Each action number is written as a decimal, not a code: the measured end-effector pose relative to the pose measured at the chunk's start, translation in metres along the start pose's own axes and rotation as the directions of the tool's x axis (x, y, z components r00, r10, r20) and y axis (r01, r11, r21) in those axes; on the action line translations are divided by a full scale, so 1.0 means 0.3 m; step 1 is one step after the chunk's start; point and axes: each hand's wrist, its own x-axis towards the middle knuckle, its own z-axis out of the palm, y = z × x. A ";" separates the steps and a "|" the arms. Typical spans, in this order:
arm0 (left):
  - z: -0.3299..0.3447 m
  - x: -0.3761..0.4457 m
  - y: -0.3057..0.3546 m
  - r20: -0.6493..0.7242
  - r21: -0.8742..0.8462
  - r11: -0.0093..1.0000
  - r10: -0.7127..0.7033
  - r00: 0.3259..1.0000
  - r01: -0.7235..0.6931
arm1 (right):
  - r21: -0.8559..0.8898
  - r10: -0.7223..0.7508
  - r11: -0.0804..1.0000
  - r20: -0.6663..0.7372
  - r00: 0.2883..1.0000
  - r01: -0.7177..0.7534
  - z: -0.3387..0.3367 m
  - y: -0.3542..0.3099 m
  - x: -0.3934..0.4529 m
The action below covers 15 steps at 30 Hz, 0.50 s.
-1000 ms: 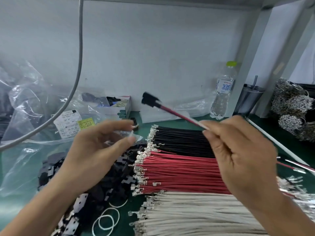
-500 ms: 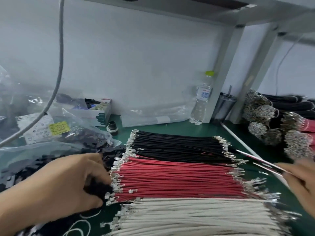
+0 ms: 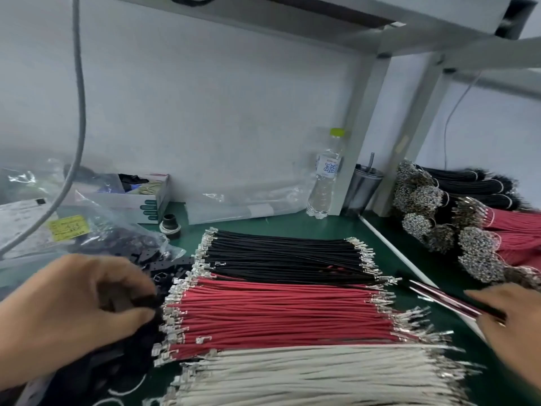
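Note:
Three rows of cut wires with metal terminals lie on the green mat: black wires (image 3: 287, 256), red wires (image 3: 281, 312) and white wires (image 3: 307, 373). My left hand (image 3: 73, 312) is down in the pile of black connector housings (image 3: 164, 273) left of the wires, its fingers and thumb curled round a black housing (image 3: 146, 301). My right hand (image 3: 509, 326) is low at the right edge, just past the red wires' terminals. It pinches the end of a thin red wire assembly (image 3: 450, 300) that lies flat on the mat.
Tied bundles of black and red wires (image 3: 456, 218) are stacked at the right. A water bottle (image 3: 326, 177), a metal tumbler (image 3: 363, 189), a small box (image 3: 146, 197) and plastic bags (image 3: 44, 224) line the back. A grey cable (image 3: 79, 118) hangs at the left.
My right hand has carried the wire assembly from mid-air down to the mat at the right. My left hand has dropped into the black housings. The view has turned right.

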 end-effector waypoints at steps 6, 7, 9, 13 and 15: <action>0.017 0.005 0.244 -0.304 -0.010 0.994 0.103 0.947 -0.111 | 0.453 -0.355 0.844 0.069 0.932 0.287 -0.076 -0.528 0.123; 0.026 -0.001 0.276 -0.311 0.028 0.993 0.119 0.943 -0.116 | 0.503 -0.408 0.807 0.099 0.907 0.308 -0.055 -0.618 0.150; 0.040 -0.012 0.315 -0.337 0.061 0.989 0.147 0.930 -0.135 | 0.523 -0.476 0.786 0.170 0.863 0.330 0.005 -0.777 0.199; 0.036 -0.021 0.352 -0.415 0.111 0.987 0.153 0.897 -0.117 | 0.532 -0.482 0.795 0.265 0.835 0.290 0.141 -0.970 0.242; 0.028 -0.023 0.368 -0.411 0.138 0.984 0.162 0.897 -0.114 | 0.499 -0.473 0.818 0.298 0.829 0.287 0.195 -1.010 0.242</action>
